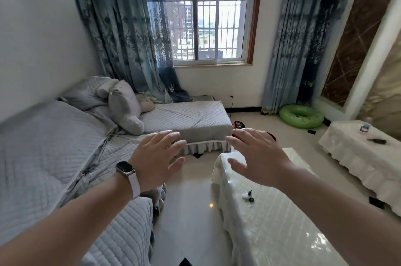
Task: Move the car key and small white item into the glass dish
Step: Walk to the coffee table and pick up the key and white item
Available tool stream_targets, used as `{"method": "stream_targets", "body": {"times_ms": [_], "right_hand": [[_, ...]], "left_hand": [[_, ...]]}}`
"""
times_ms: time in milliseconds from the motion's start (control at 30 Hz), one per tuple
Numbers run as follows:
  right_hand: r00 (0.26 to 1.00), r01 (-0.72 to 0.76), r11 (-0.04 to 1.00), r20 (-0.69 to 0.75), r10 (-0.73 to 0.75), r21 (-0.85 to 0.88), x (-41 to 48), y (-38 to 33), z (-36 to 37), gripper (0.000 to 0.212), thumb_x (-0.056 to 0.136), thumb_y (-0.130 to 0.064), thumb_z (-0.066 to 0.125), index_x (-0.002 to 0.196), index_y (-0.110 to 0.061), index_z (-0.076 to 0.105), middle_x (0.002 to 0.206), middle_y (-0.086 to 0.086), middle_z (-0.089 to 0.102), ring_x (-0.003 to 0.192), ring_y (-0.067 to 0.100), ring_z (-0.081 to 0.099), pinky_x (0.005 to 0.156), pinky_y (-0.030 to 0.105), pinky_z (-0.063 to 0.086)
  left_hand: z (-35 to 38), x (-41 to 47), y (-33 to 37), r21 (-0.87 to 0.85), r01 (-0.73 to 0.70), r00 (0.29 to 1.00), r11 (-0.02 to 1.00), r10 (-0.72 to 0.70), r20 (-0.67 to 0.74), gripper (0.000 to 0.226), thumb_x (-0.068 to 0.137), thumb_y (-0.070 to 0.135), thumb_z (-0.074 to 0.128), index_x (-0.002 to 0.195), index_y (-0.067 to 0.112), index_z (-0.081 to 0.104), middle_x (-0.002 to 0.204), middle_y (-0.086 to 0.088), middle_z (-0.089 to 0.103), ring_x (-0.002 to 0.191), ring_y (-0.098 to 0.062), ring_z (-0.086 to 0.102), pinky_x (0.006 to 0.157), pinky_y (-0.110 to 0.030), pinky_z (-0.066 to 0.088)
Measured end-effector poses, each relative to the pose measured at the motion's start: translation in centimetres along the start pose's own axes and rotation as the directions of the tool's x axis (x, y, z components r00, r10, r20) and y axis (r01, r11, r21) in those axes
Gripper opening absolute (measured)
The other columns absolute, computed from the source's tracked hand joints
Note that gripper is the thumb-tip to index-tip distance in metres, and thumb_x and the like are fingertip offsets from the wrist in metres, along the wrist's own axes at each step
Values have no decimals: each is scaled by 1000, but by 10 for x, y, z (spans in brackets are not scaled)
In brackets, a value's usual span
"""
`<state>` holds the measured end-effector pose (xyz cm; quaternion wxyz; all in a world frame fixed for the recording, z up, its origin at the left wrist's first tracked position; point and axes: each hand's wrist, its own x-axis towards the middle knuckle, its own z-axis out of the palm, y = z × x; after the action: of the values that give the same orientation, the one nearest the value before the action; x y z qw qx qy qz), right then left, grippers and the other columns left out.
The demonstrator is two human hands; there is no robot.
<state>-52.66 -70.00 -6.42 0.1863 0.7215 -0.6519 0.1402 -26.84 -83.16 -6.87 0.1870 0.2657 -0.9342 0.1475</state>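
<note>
A small white item (pixel 245 195) lies on the glossy white coffee table (pixel 271 222), touching a small black piece (pixel 250 192) that may be the car key. On the cloth-covered side table (pixel 358 157) at the right stand a small glass dish (pixel 364 128) and a dark elongated object (pixel 376 141). My left hand (pixel 157 157), with a watch on its wrist, is raised over the floor gap with fingers spread and holds nothing. My right hand (pixel 258 155) hovers above the coffee table's far end, also spread and empty, well beyond the white item.
A grey quilted sofa (pixel 54 157) with cushions fills the left side and wraps round under the window. A green swim ring (pixel 301 116) lies on the floor at the back right. A red object (pixel 238 124) sits behind my right hand. Tiled floor runs between sofa and coffee table.
</note>
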Motion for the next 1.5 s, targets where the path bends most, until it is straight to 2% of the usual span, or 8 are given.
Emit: {"method": "stream_targets", "body": {"times_ms": [233, 567, 867, 967, 1167, 1300, 1400, 1500], "right_hand": [[994, -105, 992, 25, 107, -72, 96, 28, 59, 55, 83, -45, 65, 129, -15, 57, 133, 10, 58, 124, 33, 50, 101, 47, 38], [979, -181, 978, 78, 189, -107, 243, 45, 132, 53, 84, -44, 62, 128, -15, 57, 136, 12, 57, 125, 34, 50, 100, 50, 37], [967, -231, 965, 79, 242, -126, 307, 84, 177, 55, 87, -46, 55, 133, -16, 52, 140, 10, 53, 129, 33, 45, 102, 49, 35], [959, -265, 957, 66, 274, -117, 322, 108, 195, 54, 85, -43, 61, 131, -16, 55, 137, 10, 55, 127, 34, 48, 101, 49, 35], [941, -333, 939, 36, 337, -83, 354, 173, 238, 53, 81, -40, 68, 127, -15, 58, 133, 11, 59, 123, 35, 52, 98, 51, 39], [918, -393, 918, 34, 395, -57, 377, 230, 261, 53, 80, -38, 70, 127, -15, 59, 131, 11, 60, 121, 35, 54, 95, 54, 42], [904, -419, 905, 57, 424, -75, 388, 268, 274, 54, 82, -40, 66, 129, -15, 58, 134, 11, 59, 123, 34, 52, 97, 53, 41], [890, -447, 889, 51, 453, -101, 396, 301, 280, 55, 84, -44, 63, 131, -16, 56, 137, 11, 56, 127, 33, 48, 101, 50, 36]], "left_hand": [[72, 78, -98, -64, -39, 999, 997, 40, 7, 52, 88, 44, 40, 120, 12, 65, 126, -12, 64, 119, -34, 57, 98, -49, 44], [146, 176, -242, -113, -94, 995, 989, 98, 30, 49, 92, 45, 44, 131, 18, 56, 139, -8, 55, 131, -30, 45, 107, -45, 34], [201, 247, -286, -163, -113, 992, 980, 122, 43, 54, 91, 49, 37, 131, 19, 57, 138, -8, 57, 130, -30, 48, 106, -47, 35], [222, 278, -289, -165, -136, 988, 977, 146, 52, 51, 91, 48, 39, 128, 19, 58, 135, -9, 59, 126, -31, 51, 104, -48, 37], [265, 358, -298, -154, -179, 981, 972, 189, 53, 51, 91, 48, 40, 129, 20, 57, 137, -9, 58, 127, -31, 50, 105, -49, 36], [293, 419, -303, -208, -140, 985, 968, 158, 74, 53, 91, 49, 40, 133, 21, 54, 141, -7, 54, 132, -29, 45, 108, -47, 32], [316, 464, -302, -198, -156, 980, 968, 176, 91, 56, 92, 52, 37, 141, 24, 45, 149, -3, 45, 139, -25, 35, 113, -44, 24], [334, 510, -291, -203, -200, 976, 959, 213, 43, 58, 92, 53, 35, 140, 24, 45, 147, -4, 48, 136, -26, 40, 112, -46, 28]]}}
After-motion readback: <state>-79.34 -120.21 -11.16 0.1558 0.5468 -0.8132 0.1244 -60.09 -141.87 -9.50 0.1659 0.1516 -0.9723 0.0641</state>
